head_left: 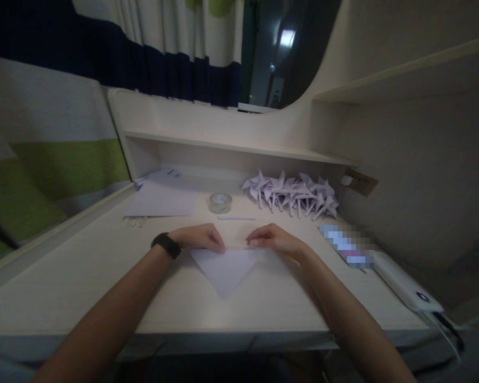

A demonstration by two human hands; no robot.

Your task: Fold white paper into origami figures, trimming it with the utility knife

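Both hands press flat on the folded paper triangle [224, 270] at the desk [83, 287] centre, the left hand [199, 237] with fingers curled down on its top edge at 11 o'clock, the right hand [272, 238] likewise at 1 o'clock. To crease it well, I'd judge the edges should stay aligned while the fingertips run outward. A tape roll [220, 202] and paper pinwheels [293, 194] sit behind.

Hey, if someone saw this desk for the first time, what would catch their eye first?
Probably the two hands at the centre: the left hand and right hand press on the top edge of a folded paper triangle pointing toward the person. Behind them, a cluster of paper pinwheels lies under the shelf, with a roll of clear tape to its left.
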